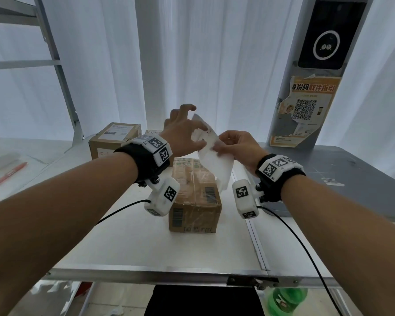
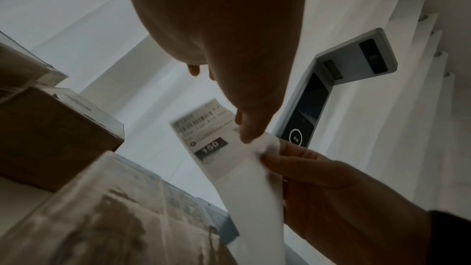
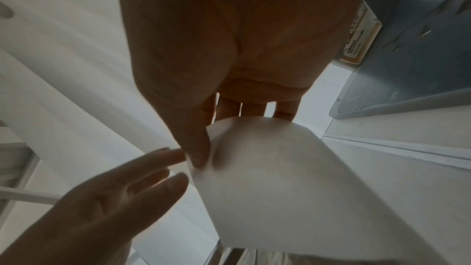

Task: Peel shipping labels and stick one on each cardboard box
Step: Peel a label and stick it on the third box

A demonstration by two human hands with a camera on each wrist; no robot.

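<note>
I hold a white strip of label backing point(image 1: 219, 169) above the taped cardboard box point(image 1: 194, 201) at the table's middle. My right hand point(image 1: 217, 145) pinches the strip's upper part, thumb in front point(image 3: 198, 148). My left hand point(image 1: 200, 136) pinches the printed shipping label point(image 2: 203, 134) where it lifts off the strip, and its other fingers are spread upward. The label's top end stands free above both hands. A second box point(image 1: 114, 137) at the back left carries a label on top. A smaller box point(image 1: 153, 132) is partly hidden behind my left wrist.
A grey kiosk pillar point(image 1: 322, 35) with a screen and a QR poster point(image 1: 306, 108) stands at the back right on a grey platform point(image 1: 351, 179). A red pen point(image 1: 8, 174) lies far left. A metal frame point(image 1: 62, 76) leans at the left. White curtains hang behind.
</note>
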